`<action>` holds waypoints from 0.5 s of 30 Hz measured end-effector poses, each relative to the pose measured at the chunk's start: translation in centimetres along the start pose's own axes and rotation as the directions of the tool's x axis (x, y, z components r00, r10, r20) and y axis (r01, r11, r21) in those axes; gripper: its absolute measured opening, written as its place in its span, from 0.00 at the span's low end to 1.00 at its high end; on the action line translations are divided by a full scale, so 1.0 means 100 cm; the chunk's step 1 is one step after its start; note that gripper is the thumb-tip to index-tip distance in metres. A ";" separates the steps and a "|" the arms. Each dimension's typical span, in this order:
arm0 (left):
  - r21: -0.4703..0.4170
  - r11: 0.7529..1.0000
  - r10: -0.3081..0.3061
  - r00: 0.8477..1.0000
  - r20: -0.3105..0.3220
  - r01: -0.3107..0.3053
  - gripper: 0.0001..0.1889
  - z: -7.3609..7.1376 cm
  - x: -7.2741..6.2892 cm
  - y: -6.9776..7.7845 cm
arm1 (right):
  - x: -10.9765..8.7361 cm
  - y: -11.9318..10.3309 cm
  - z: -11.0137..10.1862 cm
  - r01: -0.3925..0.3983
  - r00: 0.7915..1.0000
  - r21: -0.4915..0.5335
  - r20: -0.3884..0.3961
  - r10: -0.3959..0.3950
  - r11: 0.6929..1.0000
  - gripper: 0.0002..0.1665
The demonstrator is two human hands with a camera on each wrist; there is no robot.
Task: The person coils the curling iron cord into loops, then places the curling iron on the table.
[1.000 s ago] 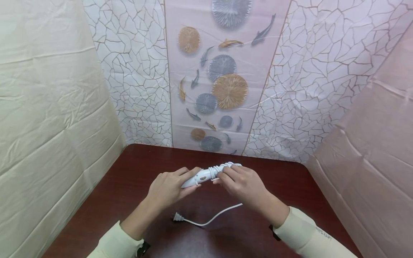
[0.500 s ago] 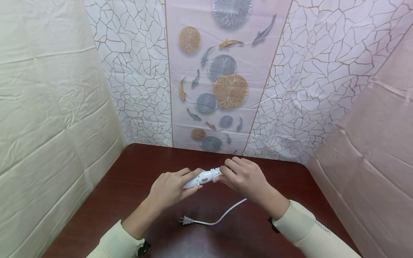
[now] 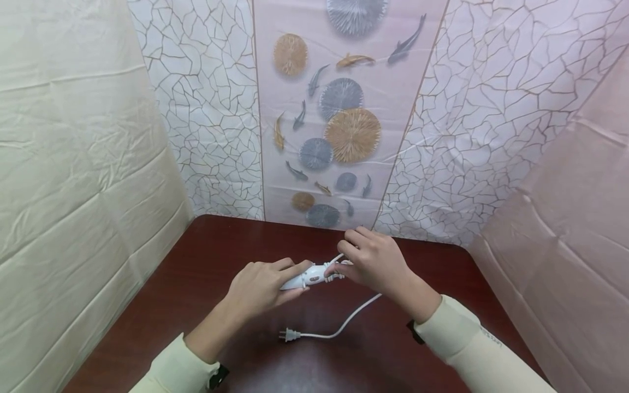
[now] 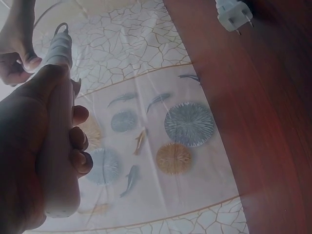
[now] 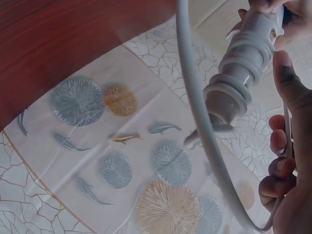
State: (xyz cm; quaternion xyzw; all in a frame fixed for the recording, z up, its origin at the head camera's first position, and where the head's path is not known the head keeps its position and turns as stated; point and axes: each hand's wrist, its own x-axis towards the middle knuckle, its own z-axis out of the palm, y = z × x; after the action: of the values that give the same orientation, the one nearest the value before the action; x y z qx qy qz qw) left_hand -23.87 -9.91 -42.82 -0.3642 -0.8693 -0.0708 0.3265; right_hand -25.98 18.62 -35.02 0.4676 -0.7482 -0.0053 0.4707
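My left hand [image 3: 257, 283] grips a white stick-shaped electric appliance [image 3: 314, 275] above the table, thumb along its top and fingers beneath. In the left wrist view, the appliance's long smooth body [image 4: 61, 151] ends in a rounded tip near the palm. Loops of white cord [image 5: 233, 80] are wound round its other end. My right hand [image 3: 377, 261] pinches a stretch of the cord beside those loops; in the right wrist view this cord runs under its curled fingers [image 5: 280, 168]. The cord's free length hangs below the right hand, ending in a two-pin plug [image 3: 291, 334].
A dark red-brown table [image 3: 236, 240] lies under both hands. Patterned cloth [image 3: 216, 136] with fish and round motifs hangs behind it. Pale cloth walls [image 3: 88, 191] stand at left and right.
My right hand has lifted up and away from the appliance, drawing a length of cord off it. The plug has shifted to the right. My left hand has stayed nearly still.
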 end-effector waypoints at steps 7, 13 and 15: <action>0.001 0.999 0.037 0.999 0.009 -0.037 0.26 -0.001 -0.001 0.000 | 0.001 0.001 0.002 -0.036 0.997 0.076 0.068 0.031 0.996 0.33; -0.008 0.998 0.062 0.998 0.005 -0.062 0.26 0.000 -0.002 0.000 | 0.004 0.003 0.004 -0.057 0.988 0.190 0.151 0.028 0.980 0.19; -0.010 0.997 0.071 0.997 0.009 -0.071 0.26 0.000 -0.002 0.000 | 0.005 0.003 0.005 -0.047 0.985 0.210 0.171 0.011 0.977 0.15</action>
State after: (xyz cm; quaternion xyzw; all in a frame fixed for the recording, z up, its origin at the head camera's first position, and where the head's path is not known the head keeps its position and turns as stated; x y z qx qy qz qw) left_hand -23.75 -10.01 -42.96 -0.3967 -0.8571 -0.0614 0.3229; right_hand -26.58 18.27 -34.83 0.5021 -0.7884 0.0423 0.3529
